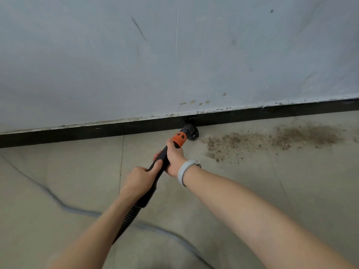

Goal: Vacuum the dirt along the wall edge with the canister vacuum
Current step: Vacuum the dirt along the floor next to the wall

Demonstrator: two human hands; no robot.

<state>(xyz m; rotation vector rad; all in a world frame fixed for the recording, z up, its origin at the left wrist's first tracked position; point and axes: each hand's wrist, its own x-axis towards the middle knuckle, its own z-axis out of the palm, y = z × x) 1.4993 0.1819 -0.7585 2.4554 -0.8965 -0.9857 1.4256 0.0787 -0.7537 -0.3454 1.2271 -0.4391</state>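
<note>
Both hands' fingers clamp the vacuum wand beside floor dirt.

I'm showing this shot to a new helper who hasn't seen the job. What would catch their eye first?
Probably the orange collar on the black vacuum wand in mid-frame, gripped by both the left hand and the right hand, its brush head against the black baseboard. Next, the brown dirt strewn over the floor to the right of the brush, along the wall edge.
</note>
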